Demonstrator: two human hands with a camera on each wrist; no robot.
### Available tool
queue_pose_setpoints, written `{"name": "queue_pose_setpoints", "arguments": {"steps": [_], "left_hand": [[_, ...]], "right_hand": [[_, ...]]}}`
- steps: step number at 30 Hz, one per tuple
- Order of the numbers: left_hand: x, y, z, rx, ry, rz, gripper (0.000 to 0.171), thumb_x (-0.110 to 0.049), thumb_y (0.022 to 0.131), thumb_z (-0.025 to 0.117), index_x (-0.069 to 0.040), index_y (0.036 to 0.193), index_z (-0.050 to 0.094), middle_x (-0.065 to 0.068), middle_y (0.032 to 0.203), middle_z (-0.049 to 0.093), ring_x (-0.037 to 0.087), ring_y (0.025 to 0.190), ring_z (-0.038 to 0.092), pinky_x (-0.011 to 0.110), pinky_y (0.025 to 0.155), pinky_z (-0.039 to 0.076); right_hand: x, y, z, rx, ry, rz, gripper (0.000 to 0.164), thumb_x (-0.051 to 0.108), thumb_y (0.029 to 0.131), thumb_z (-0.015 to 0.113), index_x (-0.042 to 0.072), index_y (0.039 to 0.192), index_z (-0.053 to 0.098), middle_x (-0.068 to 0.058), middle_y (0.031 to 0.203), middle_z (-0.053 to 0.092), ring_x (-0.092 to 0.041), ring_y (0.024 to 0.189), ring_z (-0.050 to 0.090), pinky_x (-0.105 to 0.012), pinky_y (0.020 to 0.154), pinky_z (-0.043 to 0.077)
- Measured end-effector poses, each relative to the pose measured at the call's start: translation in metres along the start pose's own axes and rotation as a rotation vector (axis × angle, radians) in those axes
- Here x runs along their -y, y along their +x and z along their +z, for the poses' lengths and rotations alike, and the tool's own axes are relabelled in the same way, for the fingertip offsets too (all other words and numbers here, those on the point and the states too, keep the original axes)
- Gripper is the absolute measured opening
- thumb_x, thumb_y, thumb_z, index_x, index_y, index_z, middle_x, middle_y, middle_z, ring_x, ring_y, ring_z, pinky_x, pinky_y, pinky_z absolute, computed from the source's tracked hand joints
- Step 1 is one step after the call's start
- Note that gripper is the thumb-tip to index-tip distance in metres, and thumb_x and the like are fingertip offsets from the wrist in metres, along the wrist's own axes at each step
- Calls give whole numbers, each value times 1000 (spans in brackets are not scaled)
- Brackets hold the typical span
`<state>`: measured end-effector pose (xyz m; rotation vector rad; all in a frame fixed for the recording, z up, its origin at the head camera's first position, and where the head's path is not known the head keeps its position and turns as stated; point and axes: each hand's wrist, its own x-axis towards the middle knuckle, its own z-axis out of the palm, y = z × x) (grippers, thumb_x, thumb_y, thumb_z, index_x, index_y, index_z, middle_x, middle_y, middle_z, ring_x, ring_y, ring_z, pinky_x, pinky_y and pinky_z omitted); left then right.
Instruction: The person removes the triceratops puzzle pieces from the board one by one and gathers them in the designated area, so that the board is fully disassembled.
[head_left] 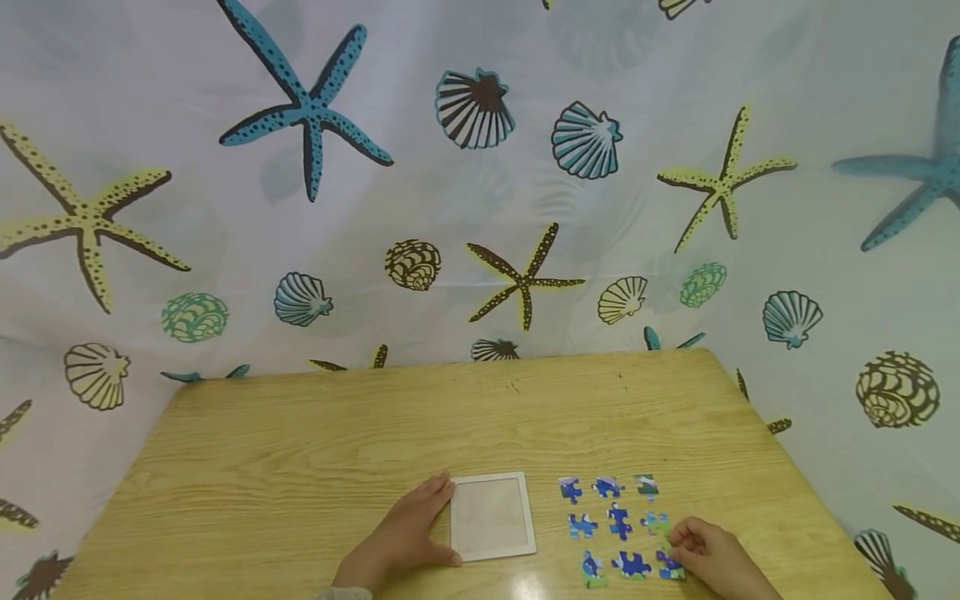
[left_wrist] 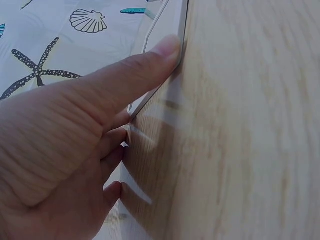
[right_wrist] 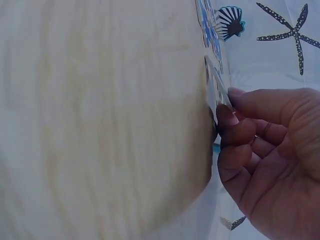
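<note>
A square white puzzle frame (head_left: 531,525) with a pale inside lies on the wooden table. My left hand (head_left: 408,529) holds its left side, thumb at the near corner and fingers towards the far one. In the left wrist view the thumb lies over the edge of the frame (left_wrist: 167,25). To the right, my right hand (head_left: 712,554) pinches a blue jigsaw piece (head_left: 667,567) at the near right of the laid-out pieces. The right wrist view shows that puzzle piece (right_wrist: 215,80) tilted up between thumb and forefinger.
Several other jigsaw pieces (head_left: 619,522) lie apart in rows between the frame and my right hand. The wooden table (head_left: 315,442) reaches back to a hanging white cloth (head_left: 420,200) printed with shells and starfish, which also borders both sides.
</note>
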<state>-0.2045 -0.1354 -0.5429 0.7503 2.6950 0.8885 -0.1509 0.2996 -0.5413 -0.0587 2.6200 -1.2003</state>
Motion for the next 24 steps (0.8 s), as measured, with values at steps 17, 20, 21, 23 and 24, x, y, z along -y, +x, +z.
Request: {"name": "queue_pose_setpoints", "arguments": {"steps": [17,20,21,23,24], "left_hand": [[6,1,-2,37,-26,-21,107,-49,66,80,9,142,32,25,151,25,41,139,21,59,110,19],[8,1,-3,57,-97,-45,107,-48,70,79,6,146,25,23,153,22,40,140,19,58,111,18],[9,0,-5,52,-105,-49,105,-46,73,77,5,146,23,23,153,21,40,140,18,58,111,18],[6,-2,-8,20,-95,-74,96,-42,81,72,4,148,20,22,154,19,39,141,17,57,112,17],[3,-3,-11,-12,-66,-83,90,-39,85,69,3,148,20,21,154,20,39,141,17,57,111,18]], "right_hand": [[-5,0,3,-36,1,35,21,24,88,66,4,90,59,0,75,54,-11,65,47,-22,56,41],[-3,-2,0,-26,-10,23,22,26,91,64,4,91,59,0,75,54,-10,64,46,-22,55,41],[0,-2,0,-28,-25,21,22,26,91,63,4,92,60,0,75,55,-10,64,47,-22,56,41],[11,-3,-2,-58,-62,15,23,28,94,59,5,94,62,0,77,57,-11,66,48,-24,57,43],[19,-3,-2,-87,-99,6,27,31,95,57,5,98,63,-1,82,59,-12,69,51,-25,59,45]]}}
